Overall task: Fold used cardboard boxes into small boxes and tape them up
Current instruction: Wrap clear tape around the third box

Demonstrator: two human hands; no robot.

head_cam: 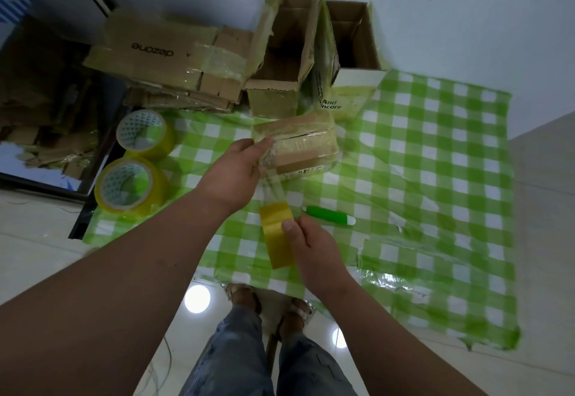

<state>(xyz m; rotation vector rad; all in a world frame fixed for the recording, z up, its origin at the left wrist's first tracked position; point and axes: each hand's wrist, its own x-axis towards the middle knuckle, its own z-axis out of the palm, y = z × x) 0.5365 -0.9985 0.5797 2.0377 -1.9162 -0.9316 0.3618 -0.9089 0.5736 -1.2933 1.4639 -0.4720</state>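
1. The left hand (pixel 236 165) is pressing the tape end onto the box (pixel 298 143), fingers curled over its near-left edge, at frame centre on the checked tabletop (pixel 435 146).
2. The right hand (pixel 314 249) is gripping the roll (pixel 278 234) just below the box — its grip clenched around the roll, thumb on top.
3. The strip (pixel 273 184) is running taut between box and roll.
4. Likely risks: the strip twisting or sticking to itself if tension drops; the light box sliding if the pull outruns the left hand.
5. The cutter (pixel 329 215) is lying just right of the roll — reaching for it could slacken the tape.
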